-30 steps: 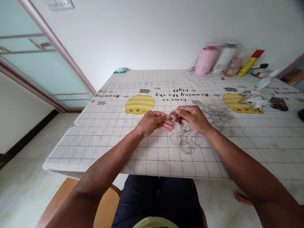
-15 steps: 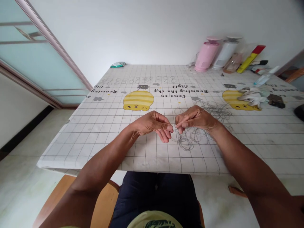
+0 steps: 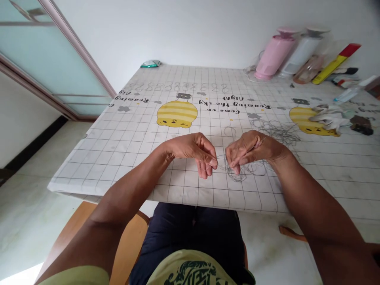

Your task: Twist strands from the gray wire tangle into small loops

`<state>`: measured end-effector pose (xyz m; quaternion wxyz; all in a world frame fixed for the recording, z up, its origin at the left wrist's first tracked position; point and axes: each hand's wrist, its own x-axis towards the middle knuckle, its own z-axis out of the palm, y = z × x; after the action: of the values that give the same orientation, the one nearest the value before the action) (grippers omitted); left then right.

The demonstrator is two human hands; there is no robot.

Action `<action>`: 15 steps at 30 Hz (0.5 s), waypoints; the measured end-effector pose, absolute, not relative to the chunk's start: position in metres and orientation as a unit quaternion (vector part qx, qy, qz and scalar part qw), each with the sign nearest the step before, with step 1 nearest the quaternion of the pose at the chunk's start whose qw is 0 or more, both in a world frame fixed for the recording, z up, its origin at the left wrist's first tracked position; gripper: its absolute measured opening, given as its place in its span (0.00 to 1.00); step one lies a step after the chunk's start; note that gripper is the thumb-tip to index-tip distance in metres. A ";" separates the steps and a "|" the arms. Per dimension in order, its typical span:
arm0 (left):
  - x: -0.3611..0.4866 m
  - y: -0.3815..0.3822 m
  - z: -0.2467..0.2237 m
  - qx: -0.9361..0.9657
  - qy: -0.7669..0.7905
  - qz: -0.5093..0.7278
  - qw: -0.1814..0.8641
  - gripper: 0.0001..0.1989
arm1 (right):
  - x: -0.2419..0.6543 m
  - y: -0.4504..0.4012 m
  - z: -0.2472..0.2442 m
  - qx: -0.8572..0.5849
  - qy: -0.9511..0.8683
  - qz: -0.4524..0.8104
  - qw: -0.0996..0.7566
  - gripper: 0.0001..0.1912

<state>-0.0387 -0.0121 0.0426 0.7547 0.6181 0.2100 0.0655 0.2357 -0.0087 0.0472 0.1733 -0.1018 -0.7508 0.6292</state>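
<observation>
My left hand [image 3: 198,152] hovers just over the tablecloth, thumb and forefinger pinched at a thin grey wire with the other fingers curled below. A short gap to the right, my right hand [image 3: 252,148] is also closed in a pinch, apparently on the same fine wire; its exact grip is hard to see. Loose coils of thin wire [image 3: 237,175] lie under and beside the right hand. Behind that wrist spreads a larger wire tangle [image 3: 283,132]. Towards the back of the table runs a row of small looped wire shapes [image 3: 178,87].
A pink cylinder-shaped device [image 3: 274,55], a white one [image 3: 301,53], a bottle [image 3: 307,70] and a yellow-and-red box [image 3: 335,65] stand at the back right. Crumpled pale gloves or cloth [image 3: 329,118] lie at the right. A green-and-white packet [image 3: 151,63] sits at the far left corner.
The hands have drawn slightly apart, with the right hand shifted rightward. Both remain pinched. The camera's view has tilted a little, so the table sits differently in the picture.
</observation>
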 end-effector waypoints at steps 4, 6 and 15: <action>-0.040 -0.006 0.036 0.604 0.214 0.113 0.759 0.19 | 0.238 -0.007 0.045 -0.139 -0.742 0.622 0.209 0.08; -0.042 -0.002 0.035 0.583 0.215 0.167 0.765 0.21 | 0.238 -0.007 0.043 -0.172 -0.730 0.598 0.283 0.08; -0.045 0.006 0.038 0.489 0.206 0.384 0.755 0.26 | 0.223 -0.011 0.041 -0.267 -0.683 0.413 0.540 0.07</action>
<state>-0.0454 0.0061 0.0379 0.7552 0.4895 0.2063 0.3842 0.2230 -0.0106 0.0412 0.5398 -0.2673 -0.6833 0.4127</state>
